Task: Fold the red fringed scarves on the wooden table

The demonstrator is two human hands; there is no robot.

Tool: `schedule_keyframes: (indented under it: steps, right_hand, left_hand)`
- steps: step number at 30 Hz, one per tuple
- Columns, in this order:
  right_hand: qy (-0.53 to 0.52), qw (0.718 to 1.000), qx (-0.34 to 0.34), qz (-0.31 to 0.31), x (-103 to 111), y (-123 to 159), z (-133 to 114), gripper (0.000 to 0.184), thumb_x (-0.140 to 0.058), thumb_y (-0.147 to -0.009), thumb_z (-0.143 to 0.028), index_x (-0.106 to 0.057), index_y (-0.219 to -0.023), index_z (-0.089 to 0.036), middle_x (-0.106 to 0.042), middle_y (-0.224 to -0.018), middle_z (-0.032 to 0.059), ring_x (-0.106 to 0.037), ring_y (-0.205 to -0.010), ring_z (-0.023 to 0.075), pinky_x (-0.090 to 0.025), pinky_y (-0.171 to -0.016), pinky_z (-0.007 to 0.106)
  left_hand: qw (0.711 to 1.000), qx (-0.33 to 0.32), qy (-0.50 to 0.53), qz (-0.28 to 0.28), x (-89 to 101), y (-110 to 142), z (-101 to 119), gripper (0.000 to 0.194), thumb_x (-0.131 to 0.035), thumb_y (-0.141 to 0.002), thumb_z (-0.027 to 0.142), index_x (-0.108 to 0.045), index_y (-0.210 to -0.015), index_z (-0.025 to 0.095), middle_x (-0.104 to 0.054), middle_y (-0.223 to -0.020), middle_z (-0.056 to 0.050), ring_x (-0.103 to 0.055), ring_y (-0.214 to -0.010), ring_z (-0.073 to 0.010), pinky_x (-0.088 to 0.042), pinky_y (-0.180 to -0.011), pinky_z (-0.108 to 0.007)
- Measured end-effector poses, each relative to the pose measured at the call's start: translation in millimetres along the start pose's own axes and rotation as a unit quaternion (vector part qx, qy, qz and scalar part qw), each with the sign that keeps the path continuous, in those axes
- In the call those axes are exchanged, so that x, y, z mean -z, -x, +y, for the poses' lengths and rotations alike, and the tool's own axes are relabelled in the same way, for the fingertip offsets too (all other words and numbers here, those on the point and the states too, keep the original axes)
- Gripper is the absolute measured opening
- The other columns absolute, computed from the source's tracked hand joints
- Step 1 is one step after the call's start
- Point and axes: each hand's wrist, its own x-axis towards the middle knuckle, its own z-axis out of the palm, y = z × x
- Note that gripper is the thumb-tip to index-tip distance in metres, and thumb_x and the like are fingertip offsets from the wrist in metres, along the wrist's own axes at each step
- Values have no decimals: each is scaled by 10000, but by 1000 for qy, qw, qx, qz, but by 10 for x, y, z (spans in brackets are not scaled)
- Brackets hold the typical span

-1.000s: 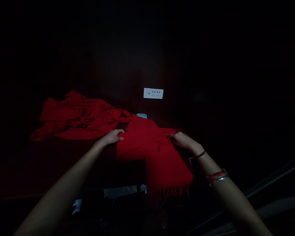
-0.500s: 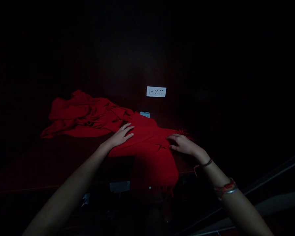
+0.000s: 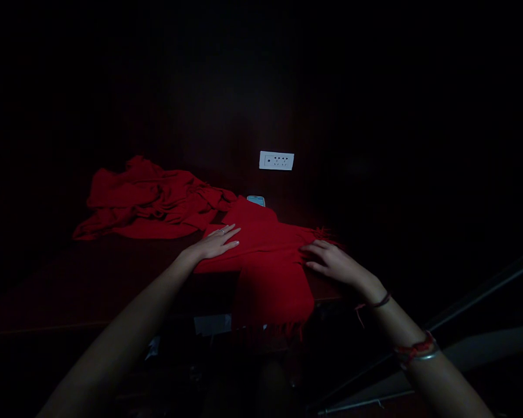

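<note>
On the table (image 3: pixel 126 278), the left hand (image 3: pixel 213 244), fingers spread, and right hand (image 3: pixel 333 262), fingers slightly parted, touch red cloth (image 3: pixel 272 284) already mostly flat, the heap (image 3: pixel 135 197) beside it not

A scarf (image 3: pixel 274 284) lies at the centre of the frame on a table (image 3: pixel 104 276), one end hanging over the near edge. A person's left hand (image 3: pixel 215 244) rests on its left side, the right hand (image 3: pixel 331 261) at its right edge. Left of centre, cloth (image 3: pixel 146 200) lies heaped on the table. Just behind the scarf is a phone (image 3: pixel 256 201); above that, a wall socket (image 3: pixel 276 161).
</note>
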Motion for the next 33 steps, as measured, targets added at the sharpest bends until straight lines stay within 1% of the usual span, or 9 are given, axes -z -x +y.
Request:
schedule_keyframes:
  steps: [2,4,9,11,15,18,23,29,33]
  right_hand:
    - [43,999,-7,-25,-115,-1,-61,267,-418,-788,-232,-524,-1029,-187,-565,-920,75,-514,-833,171,-391,-733,286]
    - [68,997,-23,-13,-148,-6,-53,248,-383,-800,-183,-547,-985,-185,-578,-867,71,-526,-779,162,-391,-708,276]
    - [41,987,-74,139,88,61,107,262,-330,-823,-185,-522,-999,-158,-560,-884,83,-514,-773,157,-394,-678,252]
    - [43,985,-70,154,136,126,136,260,-325,-827,-194,-519,-997,-160,-559,-872,82,-509,-770,161,-391,-683,260]
    - [77,996,-28,46,15,268,142,236,-351,-812,-171,-553,-934,-171,-566,-832,73,-501,-761,165,-379,-696,279]
    - [77,997,-28,-13,-89,327,147,236,-370,-802,-181,-554,-950,-185,-567,-865,69,-497,-796,173,-374,-712,304]
    - [54,998,-7,-32,-103,267,123,394,-443,-759,-234,-434,-1152,-216,-510,-1067,81,-448,-964,197,-354,-788,337]
    - [88,994,56,-43,-163,61,140,275,-413,-774,-190,-553,-1010,-175,-585,-931,82,-504,-878,182,-333,-808,329]
    - [78,993,56,-65,-176,-41,218,273,-425,-745,-144,-576,-970,-181,-596,-923,64,-528,-851,163,-354,-784,291]
  left_hand:
    - [1000,3,-2,2,-3,4,-3,601,-215,-794,535,-170,-1303,217,-97,-1370,-43,-115,-1235,-188,-140,-984,-338]
    - [1000,6,-6,3,-5,6,-5,599,-214,-795,533,-169,-1302,218,-104,-1370,-46,-126,-1234,-185,-144,-983,-336]
    - [1000,0,-12,1,-5,4,-6,592,-211,-802,525,-177,-1301,209,-112,-1368,-68,-133,-1232,-182,-139,-982,-332]
    - [1000,-1,-11,-1,-5,5,-9,597,-207,-799,534,-166,-1303,216,-104,-1369,-64,-116,-1236,-183,-132,-983,-341]
    - [1000,-11,-6,4,21,23,10,611,-211,-788,558,-159,-1302,232,-78,-1374,-53,-83,-1240,-185,-121,-986,-351]
    - [1000,-28,-5,7,55,53,67,621,-229,-775,579,-160,-1300,255,-35,-1377,-28,-41,-1243,-195,-108,-989,-359]
    - [998,-16,-5,-57,58,76,144,653,-237,-750,615,-135,-1299,277,13,-1373,-21,19,-1240,-217,-86,-982,-401]
    - [998,-12,8,-69,47,76,136,660,-220,-749,623,-99,-1302,284,22,-1372,-28,26,-1241,-209,-70,-983,-401]
    - [998,-6,9,-69,69,90,154,652,-209,-757,615,-100,-1303,276,2,-1375,-30,17,-1242,-196,-72,-986,-387]
